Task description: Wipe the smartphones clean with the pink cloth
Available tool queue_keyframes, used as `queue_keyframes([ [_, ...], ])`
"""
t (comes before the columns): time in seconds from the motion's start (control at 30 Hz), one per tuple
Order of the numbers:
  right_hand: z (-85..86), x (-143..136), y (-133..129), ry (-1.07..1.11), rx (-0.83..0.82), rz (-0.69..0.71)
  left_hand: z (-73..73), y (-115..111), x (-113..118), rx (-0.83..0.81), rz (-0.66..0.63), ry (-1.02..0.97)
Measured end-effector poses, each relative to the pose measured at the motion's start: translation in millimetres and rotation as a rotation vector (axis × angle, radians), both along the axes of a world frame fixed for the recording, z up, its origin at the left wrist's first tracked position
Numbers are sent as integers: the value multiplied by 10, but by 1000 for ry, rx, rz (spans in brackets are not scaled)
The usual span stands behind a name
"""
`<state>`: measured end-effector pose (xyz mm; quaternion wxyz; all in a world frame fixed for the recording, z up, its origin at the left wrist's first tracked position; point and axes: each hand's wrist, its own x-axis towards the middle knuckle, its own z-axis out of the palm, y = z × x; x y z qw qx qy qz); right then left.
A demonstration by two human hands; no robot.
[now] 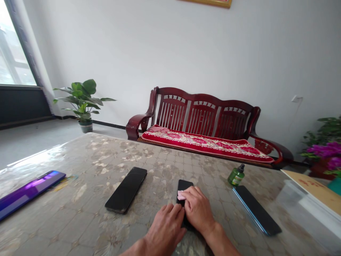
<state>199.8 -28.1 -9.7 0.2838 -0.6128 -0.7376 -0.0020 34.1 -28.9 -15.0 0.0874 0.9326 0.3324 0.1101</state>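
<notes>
A black smartphone [185,184] lies on the patterned tablecloth [90,185] in front of me, its lower part mostly covered by my hands. My right hand [198,208] pinches a small pale pink cloth [181,195] and presses it on the phone's screen. From the left side, my left hand [167,224] grips the phone's edge, fingers close together and curled over it. To the right stand a small green spray bottle [236,175] and, nearer me, a second phone [257,210] with a blue edge. Another black phone [126,191] rests to the left.
A shiny purple-blue phone [29,193] lies at the table's far left. On the right edge sits a box-like stack [309,202] under a tan sheet. Beyond the table are a dark red wooden bench [202,115] and a potted plant [85,103].
</notes>
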Motion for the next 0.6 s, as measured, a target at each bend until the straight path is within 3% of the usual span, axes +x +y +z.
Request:
queue_keyframes([
  [0.2,42,-27,44,-46,3,-54,51,-21,-13,-28,-4,10],
  [0.6,29,-34,-3,-14,-25,-18,48,-13,-2,-26,6,2],
])
